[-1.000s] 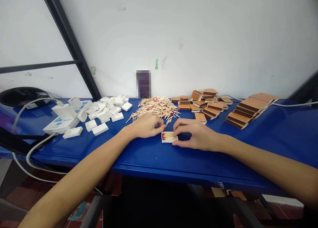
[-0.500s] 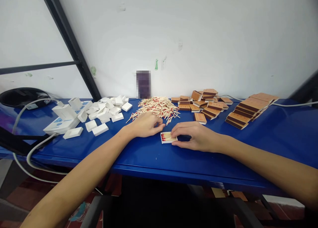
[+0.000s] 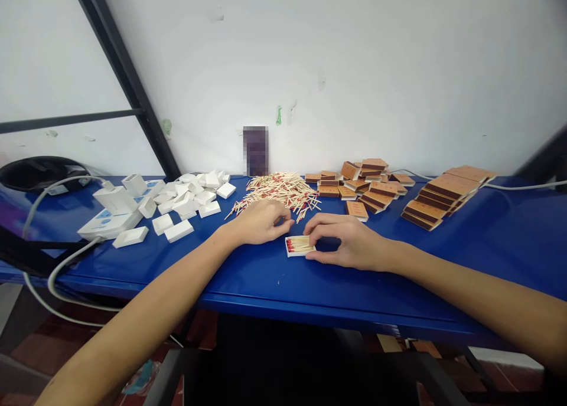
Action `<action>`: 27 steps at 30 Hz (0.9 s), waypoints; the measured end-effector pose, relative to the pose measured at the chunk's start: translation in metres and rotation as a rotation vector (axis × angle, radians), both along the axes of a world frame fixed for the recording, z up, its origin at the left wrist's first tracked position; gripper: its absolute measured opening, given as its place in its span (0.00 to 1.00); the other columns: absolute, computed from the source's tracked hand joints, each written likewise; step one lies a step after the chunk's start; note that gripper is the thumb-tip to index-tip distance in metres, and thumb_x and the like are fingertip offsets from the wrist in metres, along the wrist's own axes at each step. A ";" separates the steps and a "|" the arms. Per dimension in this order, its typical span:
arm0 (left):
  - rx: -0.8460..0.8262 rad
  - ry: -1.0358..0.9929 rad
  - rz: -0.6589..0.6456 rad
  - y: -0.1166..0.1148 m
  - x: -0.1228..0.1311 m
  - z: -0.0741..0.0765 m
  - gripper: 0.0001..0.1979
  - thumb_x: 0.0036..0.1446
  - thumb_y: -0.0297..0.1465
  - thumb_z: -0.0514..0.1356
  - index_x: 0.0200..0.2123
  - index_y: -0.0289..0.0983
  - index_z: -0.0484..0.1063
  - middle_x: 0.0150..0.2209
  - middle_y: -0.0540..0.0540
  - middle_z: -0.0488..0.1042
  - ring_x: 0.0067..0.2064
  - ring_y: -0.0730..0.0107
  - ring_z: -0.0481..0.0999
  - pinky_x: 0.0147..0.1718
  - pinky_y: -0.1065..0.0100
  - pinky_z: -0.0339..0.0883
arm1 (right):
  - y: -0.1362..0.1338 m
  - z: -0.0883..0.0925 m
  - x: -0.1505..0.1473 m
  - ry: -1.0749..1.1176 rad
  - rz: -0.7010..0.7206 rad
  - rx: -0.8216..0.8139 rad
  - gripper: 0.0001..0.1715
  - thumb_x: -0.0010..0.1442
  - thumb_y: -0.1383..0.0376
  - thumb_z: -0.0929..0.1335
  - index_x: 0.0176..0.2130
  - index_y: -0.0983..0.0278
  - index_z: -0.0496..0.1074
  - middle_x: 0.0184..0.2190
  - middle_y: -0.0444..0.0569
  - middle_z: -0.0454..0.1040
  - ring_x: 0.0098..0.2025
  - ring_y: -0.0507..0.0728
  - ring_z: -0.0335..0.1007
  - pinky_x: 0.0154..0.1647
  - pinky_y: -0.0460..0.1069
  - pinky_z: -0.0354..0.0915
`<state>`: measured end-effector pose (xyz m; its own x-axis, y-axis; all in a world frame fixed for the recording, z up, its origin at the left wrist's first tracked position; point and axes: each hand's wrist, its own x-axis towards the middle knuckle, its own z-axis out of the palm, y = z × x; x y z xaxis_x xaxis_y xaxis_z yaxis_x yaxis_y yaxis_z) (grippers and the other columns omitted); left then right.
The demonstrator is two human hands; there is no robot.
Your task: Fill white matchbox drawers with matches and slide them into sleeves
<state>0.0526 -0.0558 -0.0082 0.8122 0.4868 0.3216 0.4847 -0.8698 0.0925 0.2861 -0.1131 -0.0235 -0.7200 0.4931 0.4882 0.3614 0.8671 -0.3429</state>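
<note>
A white matchbox tray (image 3: 296, 254) lies on the blue table, partly filled with red-tipped matches (image 3: 300, 244) whose heads point left. My right hand (image 3: 343, 241) grips its right end between thumb and fingers, covering that end. Just up and left of the tray is my left hand (image 3: 264, 222), with its fingers curled and the thumb close to the forefinger. Whether anything is between those fingers is hidden. Directly behind the left hand spreads a heap of loose matches (image 3: 283, 187).
White empty trays (image 3: 188, 200) are piled at left beside a power strip (image 3: 110, 220) with cables. Orange-brown matchbox sleeves (image 3: 374, 187) lie scattered behind my right hand. More matchboxes (image 3: 443, 195) lean in stacked rows farther right. A black frame post (image 3: 128, 78) rises at left.
The tray has shifted very slightly left. My right fingers have lifted a little off the matches, showing more of them. The left hand has barely moved.
</note>
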 end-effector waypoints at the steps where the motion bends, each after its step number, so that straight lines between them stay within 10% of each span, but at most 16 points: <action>1: 0.010 -0.012 -0.018 -0.001 0.001 0.000 0.12 0.63 0.31 0.53 0.33 0.35 0.74 0.30 0.47 0.73 0.33 0.70 0.69 0.33 0.68 0.58 | 0.001 -0.001 0.000 0.009 0.012 0.012 0.06 0.61 0.63 0.71 0.34 0.64 0.75 0.40 0.51 0.76 0.39 0.55 0.74 0.40 0.50 0.71; 7: 0.034 0.053 -0.073 -0.004 0.008 -0.001 0.17 0.64 0.25 0.49 0.48 0.34 0.74 0.42 0.41 0.75 0.46 0.62 0.70 0.48 0.61 0.62 | 0.004 -0.006 0.000 0.024 0.037 0.042 0.08 0.63 0.61 0.69 0.38 0.63 0.77 0.37 0.51 0.79 0.37 0.55 0.76 0.39 0.50 0.72; 16: -0.022 0.075 -0.087 0.001 0.006 -0.004 0.17 0.59 0.22 0.50 0.45 0.36 0.76 0.42 0.43 0.76 0.47 0.62 0.71 0.51 0.61 0.62 | -0.002 0.000 -0.001 0.052 -0.055 0.067 0.07 0.63 0.61 0.67 0.37 0.62 0.73 0.41 0.52 0.79 0.41 0.57 0.75 0.44 0.52 0.70; 22: -0.015 0.057 -0.088 0.001 0.007 -0.004 0.17 0.60 0.22 0.50 0.45 0.35 0.76 0.44 0.43 0.77 0.47 0.62 0.72 0.51 0.59 0.64 | 0.017 -0.005 0.006 -0.003 -0.402 0.044 0.09 0.62 0.63 0.65 0.44 0.62 0.68 0.39 0.50 0.77 0.39 0.58 0.74 0.41 0.53 0.69; 27: -0.028 0.016 -0.095 0.002 0.006 -0.006 0.17 0.59 0.22 0.51 0.45 0.36 0.77 0.48 0.44 0.77 0.50 0.63 0.73 0.54 0.59 0.64 | 0.030 -0.010 0.011 -0.122 -0.325 0.061 0.18 0.63 0.67 0.62 0.52 0.62 0.70 0.48 0.55 0.76 0.51 0.63 0.71 0.52 0.60 0.67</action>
<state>0.0591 -0.0541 -0.0143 0.8601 0.4158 0.2956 0.4014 -0.9092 0.1107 0.2967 -0.0830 -0.0340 -0.5849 0.6785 0.4444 0.6569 0.7177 -0.2312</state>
